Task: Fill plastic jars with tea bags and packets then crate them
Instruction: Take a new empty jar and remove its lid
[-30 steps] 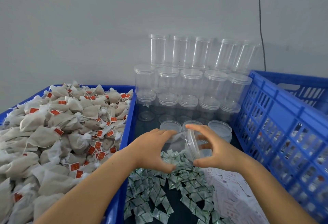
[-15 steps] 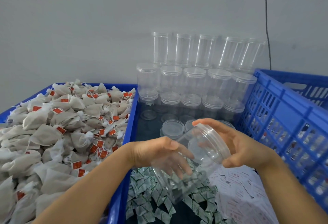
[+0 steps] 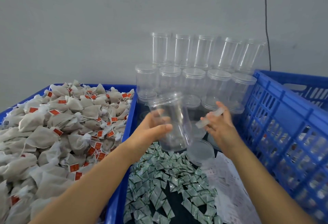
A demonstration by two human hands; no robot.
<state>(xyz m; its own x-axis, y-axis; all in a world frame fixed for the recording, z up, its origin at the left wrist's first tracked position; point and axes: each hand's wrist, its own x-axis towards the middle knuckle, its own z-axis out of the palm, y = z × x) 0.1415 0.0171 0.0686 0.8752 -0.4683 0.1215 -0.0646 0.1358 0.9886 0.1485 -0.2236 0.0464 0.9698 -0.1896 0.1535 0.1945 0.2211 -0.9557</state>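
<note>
My left hand [image 3: 150, 131] grips a clear plastic jar [image 3: 173, 128], upright and lidless, above the middle of the work surface. Just to its right, my right hand [image 3: 219, 124] pinches the jar's clear lid [image 3: 211, 118], held on edge and apart from the jar. Tea bags [image 3: 58, 131] with red tags are heaped in the blue tray [image 3: 130, 117] on the left. Small green-and-white packets [image 3: 165, 179] lie spread below the jar. A tall blue crate [image 3: 284, 110] stands at the right, with filled jars dimly visible through its slots.
Empty lidded jars [image 3: 195, 80] are stacked in three tiers against the grey wall at the back. Loose lids [image 3: 200, 151] lie beside my right wrist. White printed slips [image 3: 229, 184] lie near the crate. A black cable [image 3: 267, 28] runs down the wall.
The lid has come off the jar. My left hand has turned the jar from tilted to upright and raised it; my right hand has drawn the lid away to the right.
</note>
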